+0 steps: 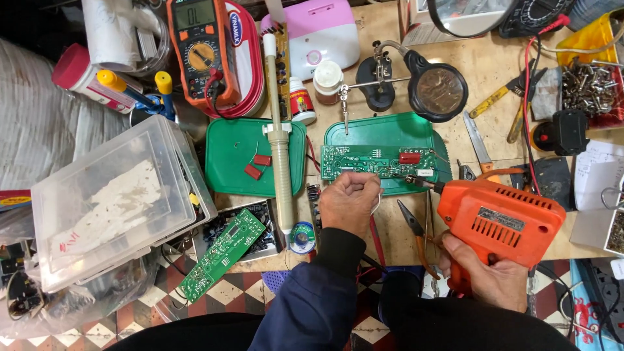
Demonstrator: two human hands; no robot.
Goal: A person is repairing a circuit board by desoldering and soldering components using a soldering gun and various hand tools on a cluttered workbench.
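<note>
My left hand (349, 203) is curled into a loose fist, knuckles up, its fingertips pressing on the near edge of the long green circuit board (379, 162); a thin strand of solder wire seems to run through the fingers, though I cannot tell for certain; the board lies flat across a green plastic lid (390, 133) just beyond that hand. My right hand (491, 276) is closed tight around the grip of the orange soldering gun (497, 221), whose tip reaches left to the board's right end, beside a small red component (410, 157) on the board; whether the tip touches the board I cannot tell.

Between my hands, red-handled pliers (416, 231) lie on the wooden bench (494, 58); left of my left hand a pale desoldering pump (279, 140) stretches away from me, crossing a second green lid (227, 156) that holds two red capacitors (258, 166); a small spool of solder (302, 235) sits by the pump's near end. Further left, a second green board (223, 253) lies slanted, next to a clear plastic box (114, 201). Beyond my left hand stand a magnifier on a helping-hand stand (439, 90) and an orange multimeter (203, 49).
</note>
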